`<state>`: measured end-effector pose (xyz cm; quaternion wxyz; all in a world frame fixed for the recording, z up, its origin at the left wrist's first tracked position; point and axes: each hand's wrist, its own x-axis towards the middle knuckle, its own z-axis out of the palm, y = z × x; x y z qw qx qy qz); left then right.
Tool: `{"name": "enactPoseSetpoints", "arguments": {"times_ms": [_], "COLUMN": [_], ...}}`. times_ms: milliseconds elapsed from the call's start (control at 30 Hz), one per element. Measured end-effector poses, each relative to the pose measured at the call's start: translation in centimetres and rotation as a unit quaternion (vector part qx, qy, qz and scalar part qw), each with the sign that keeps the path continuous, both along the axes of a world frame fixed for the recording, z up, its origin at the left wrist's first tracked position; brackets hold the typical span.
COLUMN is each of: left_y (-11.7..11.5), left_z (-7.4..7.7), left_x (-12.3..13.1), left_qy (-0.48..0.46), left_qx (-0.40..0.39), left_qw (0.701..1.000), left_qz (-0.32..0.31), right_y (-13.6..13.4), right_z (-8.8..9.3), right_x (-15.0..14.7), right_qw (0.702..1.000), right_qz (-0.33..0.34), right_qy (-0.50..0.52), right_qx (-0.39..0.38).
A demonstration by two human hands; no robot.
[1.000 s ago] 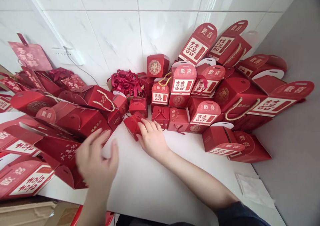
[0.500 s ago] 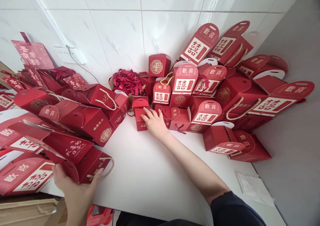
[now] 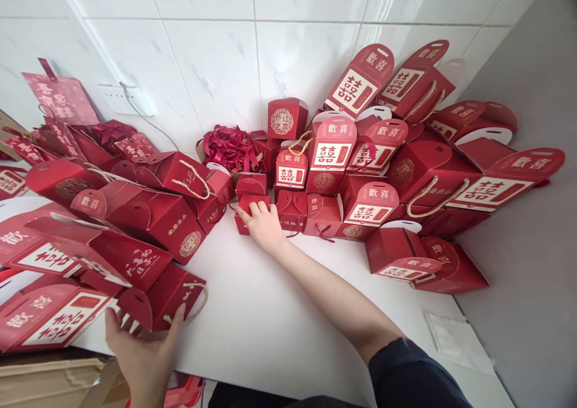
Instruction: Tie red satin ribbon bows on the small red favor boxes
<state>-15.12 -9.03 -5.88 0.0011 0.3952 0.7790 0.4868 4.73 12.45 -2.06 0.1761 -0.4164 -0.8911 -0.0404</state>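
At the table's left front, my left hand (image 3: 143, 342) has its thumb and fingers spread wide at the near side of a red gift box (image 3: 174, 297) with a twisted rope handle. The thumb is against the box's rope-handle side, and the other fingers show below its rounded flap. My right hand (image 3: 264, 226) reaches across the table with its fingers over a small red gift box (image 3: 246, 222), gripping it from above and partly covering it. Just right of it stands another small red box (image 3: 292, 213) with a ribbon handle.
Red gift boxes (image 3: 331, 149) are stacked against the tiled wall on the right; more boxes (image 3: 153, 216) crowd the left. A carton holds red ribbons (image 3: 232, 148) at the back. White tissue (image 3: 457, 339) lies front right, and a brown carton (image 3: 49, 381) is below left.
My right hand has moved left with the small box, uncovering the ribbon-handled box beside it. On the left, the rope-handled box has shifted slightly right, and my left hand's fingers show more.
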Motion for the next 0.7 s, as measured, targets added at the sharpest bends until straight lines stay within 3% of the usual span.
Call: {"name": "enactPoseSetpoints", "arguments": {"times_ms": [100, 233, 300, 367, 433, 500, 600, 700], "left_y": [-0.7, -2.3, -3.3, -4.0, -4.0, -3.0, -0.3, 2.3], "left_z": [-0.9, -1.4, -1.9, -2.6, -3.3, -3.6, -2.7, -0.2], "left_x": [0.1, 1.6, 2.7, 3.7, 4.7, 5.8, 7.7, 9.7], "left_qy": [0.012, 0.091, 0.172, 0.254, 0.322, 0.343, 0.309, 0.306], "left_qx": [0.014, -0.046, -0.063, -0.067, -0.062, -0.058, -0.069, -0.092], "left_qw": [1.000, 0.995, 0.983, 0.963, 0.938, 0.913, 0.883, 0.828], "left_qz": [0.010, -0.020, -0.025, -0.052, -0.113, -0.213, -0.346, -0.461], "right_y": [0.0, -1.8, -3.7, -6.0, -8.4, -10.6, -12.5, -12.9], "right_z": [0.2, 1.0, 1.6, 2.0, 2.2, 2.3, 2.6, 3.6], "right_x": [-0.6, 0.3, 1.4, 2.8, 4.4, 6.0, 8.7, 12.3], "right_qw": [1.000, 0.999, 0.993, 0.979, 0.950, 0.930, 0.935, 0.953], "right_qz": [0.006, 0.016, 0.071, 0.168, 0.277, 0.326, 0.287, 0.191], "right_qy": [0.003, 0.048, 0.090, 0.115, 0.117, 0.102, 0.069, 0.050], "right_qx": [-0.005, 0.019, 0.026, -0.011, -0.079, -0.139, -0.196, -0.230]}}
